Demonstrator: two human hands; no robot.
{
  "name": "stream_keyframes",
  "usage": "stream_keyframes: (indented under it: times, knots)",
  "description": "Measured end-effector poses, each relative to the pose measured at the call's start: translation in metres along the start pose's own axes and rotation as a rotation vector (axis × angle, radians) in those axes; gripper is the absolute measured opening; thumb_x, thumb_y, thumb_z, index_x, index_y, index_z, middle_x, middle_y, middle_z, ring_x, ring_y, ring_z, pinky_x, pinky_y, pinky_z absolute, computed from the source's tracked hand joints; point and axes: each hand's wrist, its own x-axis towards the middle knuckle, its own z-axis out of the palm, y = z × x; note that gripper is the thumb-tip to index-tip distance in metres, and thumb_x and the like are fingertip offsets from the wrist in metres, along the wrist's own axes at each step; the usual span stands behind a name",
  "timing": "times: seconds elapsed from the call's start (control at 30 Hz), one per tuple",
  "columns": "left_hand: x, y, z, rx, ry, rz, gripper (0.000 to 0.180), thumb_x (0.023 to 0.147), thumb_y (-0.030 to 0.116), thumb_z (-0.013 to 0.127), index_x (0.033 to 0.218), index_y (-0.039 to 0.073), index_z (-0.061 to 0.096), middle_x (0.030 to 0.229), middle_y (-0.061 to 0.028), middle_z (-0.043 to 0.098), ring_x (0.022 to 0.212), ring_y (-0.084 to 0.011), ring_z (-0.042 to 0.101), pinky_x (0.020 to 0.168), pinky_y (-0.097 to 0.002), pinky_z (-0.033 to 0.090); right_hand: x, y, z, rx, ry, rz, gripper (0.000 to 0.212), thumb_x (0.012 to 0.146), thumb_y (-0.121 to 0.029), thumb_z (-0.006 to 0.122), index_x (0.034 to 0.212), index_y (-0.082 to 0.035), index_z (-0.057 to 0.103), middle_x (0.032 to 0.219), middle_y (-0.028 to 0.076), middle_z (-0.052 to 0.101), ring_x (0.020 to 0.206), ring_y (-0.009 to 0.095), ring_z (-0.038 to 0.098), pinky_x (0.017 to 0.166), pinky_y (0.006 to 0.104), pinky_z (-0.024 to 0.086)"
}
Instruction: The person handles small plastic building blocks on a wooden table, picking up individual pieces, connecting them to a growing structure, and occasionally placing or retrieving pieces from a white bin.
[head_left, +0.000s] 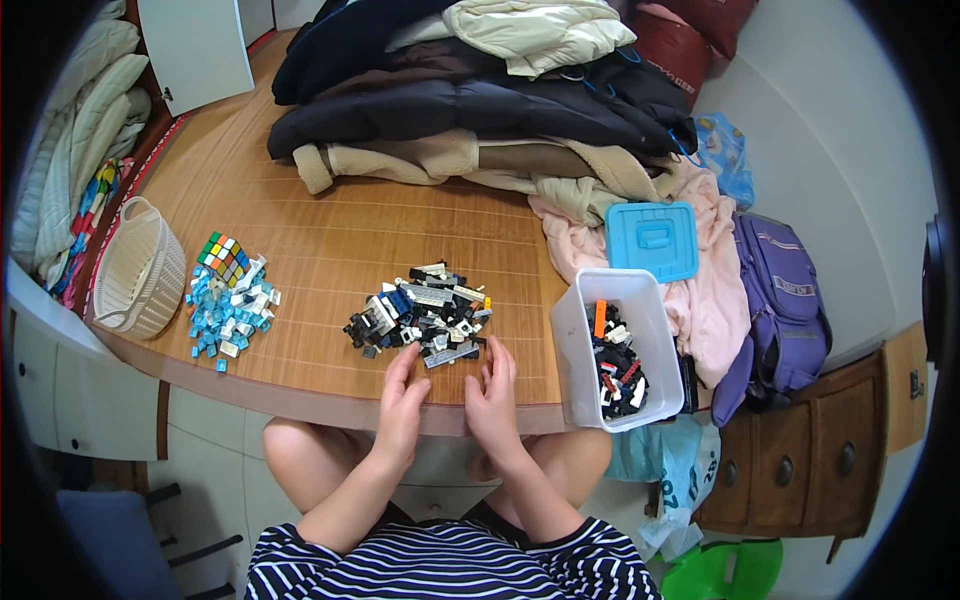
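Observation:
A heap of black, white, grey and dark blue building bricks [430,315] lies on the bamboo mat [330,230] in front of me. At its near edge are both my hands, palms facing each other with a gap between them. My left hand [402,400] has its fingers stretched toward the pile, their tips by the near bricks. My right hand [491,395] is likewise held with fingers extended, close to the pile's right near side. Neither hand shows anything in it. A grey brick piece [452,353] lies just beyond the gap between them.
Left are blue and white pieces [228,315], a puzzle cube [222,258] and a cream basket [140,275]. Right stands a clear bin [655,390] partly filled with bricks, behind it a blue lid [652,242]. Folded coats [450,110] are piled at the back; a purple backpack [785,300] sits far right.

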Motion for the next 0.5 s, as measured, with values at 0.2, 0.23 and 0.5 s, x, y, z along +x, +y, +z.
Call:
stream_keyframes:
  times: [0.2, 0.23, 0.5]
  knots:
    - [0.016, -0.002, -0.006, 0.785, -0.099, 0.392, 0.039, 0.085, 0.003, 0.051, 0.123, -0.002, 0.052, 0.127, -0.0179, 0.048, 0.118, -0.0341, 0.047, 0.100, -0.0383, 0.038, -0.012, -0.021, 0.005, 0.767, -0.105, 0.500, 0.068, 0.086, 0.003, 0.050, 0.147, -0.002, 0.021, 0.145, 0.013, 0.029, 0.130, 0.024, 0.035, 0.110, 0.0323, 0.027]
    - [0.017, -0.002, -0.004, 0.786, -0.100, 0.392, 0.039, 0.085, 0.003, 0.051, 0.123, -0.002, 0.052, 0.127, -0.0179, 0.048, 0.118, -0.0341, 0.047, 0.100, -0.0383, 0.038, -0.010, -0.024, 0.006, 0.790, -0.103, 0.535, 0.069, 0.085, 0.003, 0.049, 0.147, 0.000, 0.018, 0.148, 0.015, 0.025, 0.134, 0.025, 0.031, 0.112, 0.0330, 0.025]
    - [0.024, -0.010, 0.009, 0.864, -0.121, 0.426, 0.040, 0.081, 0.000, 0.054, 0.122, 0.001, 0.054, 0.123, -0.0160, 0.051, 0.112, -0.0334, 0.053, 0.095, -0.0374, 0.043, -0.005, -0.032, 0.017, 1.057, -0.117, 0.669, 0.074, 0.084, 0.005, 0.047, 0.147, 0.005, 0.009, 0.152, 0.022, 0.015, 0.143, 0.029, 0.017, 0.115, 0.0361, 0.021]
